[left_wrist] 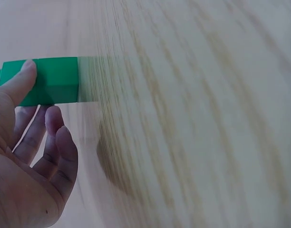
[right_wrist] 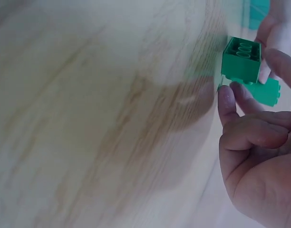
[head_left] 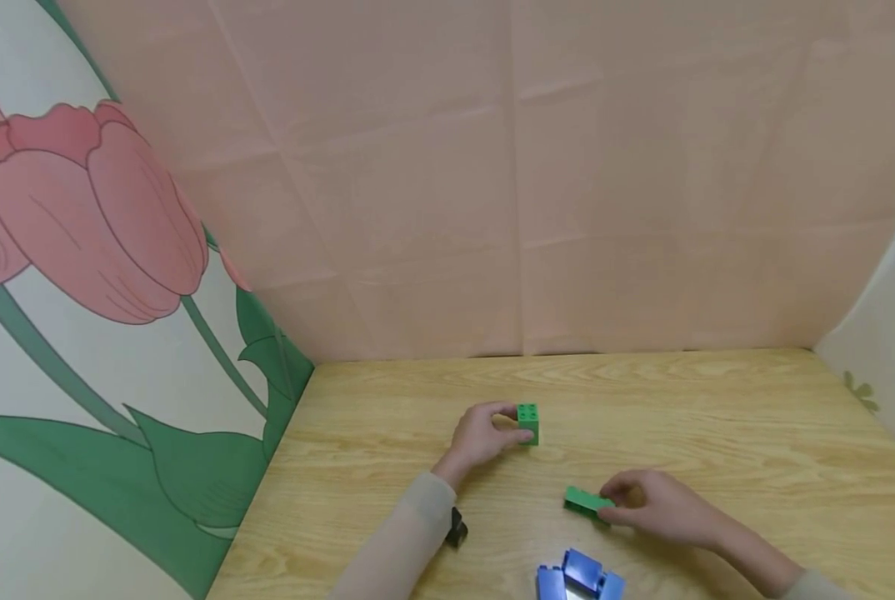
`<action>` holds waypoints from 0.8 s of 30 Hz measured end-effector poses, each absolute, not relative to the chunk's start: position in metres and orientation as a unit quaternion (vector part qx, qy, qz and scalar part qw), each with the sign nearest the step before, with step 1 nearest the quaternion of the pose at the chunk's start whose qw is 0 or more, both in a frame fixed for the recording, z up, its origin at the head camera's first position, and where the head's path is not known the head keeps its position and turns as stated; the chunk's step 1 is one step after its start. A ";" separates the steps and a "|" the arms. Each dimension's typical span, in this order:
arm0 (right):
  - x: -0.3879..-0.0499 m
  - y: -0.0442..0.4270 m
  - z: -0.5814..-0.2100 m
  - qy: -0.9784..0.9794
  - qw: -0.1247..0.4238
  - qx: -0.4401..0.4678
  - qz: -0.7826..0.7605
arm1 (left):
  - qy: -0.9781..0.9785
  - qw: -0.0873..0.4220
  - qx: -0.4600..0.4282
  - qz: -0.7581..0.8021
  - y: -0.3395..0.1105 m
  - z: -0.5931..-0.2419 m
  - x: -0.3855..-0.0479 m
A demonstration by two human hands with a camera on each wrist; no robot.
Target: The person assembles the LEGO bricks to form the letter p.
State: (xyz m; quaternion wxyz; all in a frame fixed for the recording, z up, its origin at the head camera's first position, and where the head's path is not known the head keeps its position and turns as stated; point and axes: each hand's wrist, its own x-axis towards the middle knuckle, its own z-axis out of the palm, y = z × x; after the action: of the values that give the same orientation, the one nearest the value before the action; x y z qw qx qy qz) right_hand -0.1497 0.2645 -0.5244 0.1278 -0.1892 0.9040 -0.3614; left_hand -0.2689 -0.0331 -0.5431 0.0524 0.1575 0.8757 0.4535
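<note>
My left hand [head_left: 485,435] pinches a green block [head_left: 528,425] between thumb and fingers; its studs face up in the head view. In the left wrist view the thumb presses the side of that green block [left_wrist: 55,78], and the other fingers bend below it. Nearer the front and to the right, my right hand [head_left: 665,508] holds the right end of a longer green brick [head_left: 586,502]. The right wrist view shows this green brick [right_wrist: 240,66] with its hollow underside visible, beside the fingers of my right hand [right_wrist: 264,147].
Several blue bricks [head_left: 582,571] lie at the front edge of the head view. A small black object [head_left: 457,529] is beside my left sleeve. A pink cloth [head_left: 522,183] hangs behind the wooden table [head_left: 387,400], and a tulip-patterned sheet [head_left: 95,217] stands at left.
</note>
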 end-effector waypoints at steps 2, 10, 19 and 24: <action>-0.150 0.266 -0.526 0.900 0.138 -0.187 -0.370 | 0.875 0.053 0.157 0.455 -0.033 -0.543 -0.269; -0.150 0.267 -0.530 0.890 0.153 -0.180 -0.390 | 0.871 0.051 0.164 0.459 -0.034 -0.543 -0.269; -0.149 0.265 -0.531 0.886 0.153 -0.177 -0.400 | 0.868 0.055 0.163 0.467 -0.034 -0.544 -0.269; -0.148 0.264 -0.530 0.890 0.153 -0.158 -0.398 | 0.869 0.057 0.159 0.465 -0.034 -0.544 -0.269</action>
State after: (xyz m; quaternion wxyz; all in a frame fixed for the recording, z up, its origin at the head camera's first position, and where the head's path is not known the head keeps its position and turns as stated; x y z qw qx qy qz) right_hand -0.1484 0.2636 -0.5304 0.1532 -0.1579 0.8905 -0.3984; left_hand -0.2688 -0.0338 -0.5438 0.0572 0.1593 0.8690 0.4650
